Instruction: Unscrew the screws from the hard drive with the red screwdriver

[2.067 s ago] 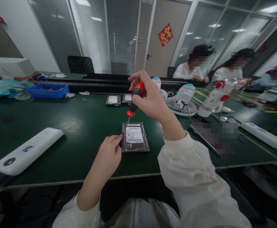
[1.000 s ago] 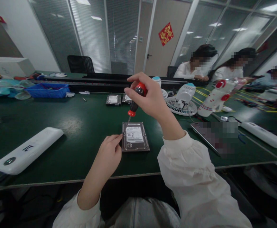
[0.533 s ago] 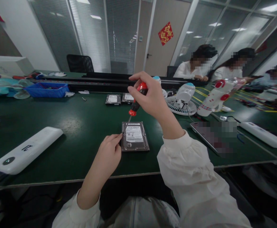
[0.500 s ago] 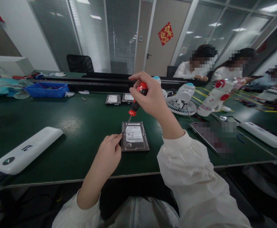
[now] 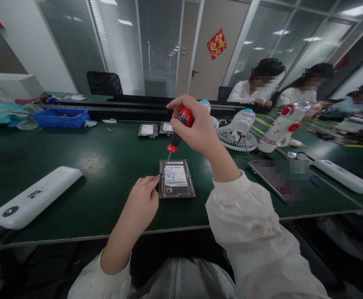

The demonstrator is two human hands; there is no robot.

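Note:
A silver and black hard drive (image 5: 181,185) with a white label lies flat on the green table. The fingers of my left hand (image 5: 144,200) are closed at its left edge, the fingertips close to the screwdriver's tip; whether something small is between them is hidden. A red and black screwdriver (image 5: 174,143) is wrapped by the fingers of my right hand (image 5: 196,122) above the drive. Its shaft slants down and left to the drive's left edge, beside my left fingertips.
Two more hard drives (image 5: 148,130) lie farther back. A white fan (image 5: 239,131), a clear bottle (image 5: 271,135) and a phone (image 5: 270,182) are on the right. To the left are a white power bank (image 5: 38,197) and a blue tray (image 5: 61,120). People (image 5: 246,91) sit across the table.
My right hand and the screwdriver handle have shifted very slightly left. My left hand and the hard drive stay practically where they were.

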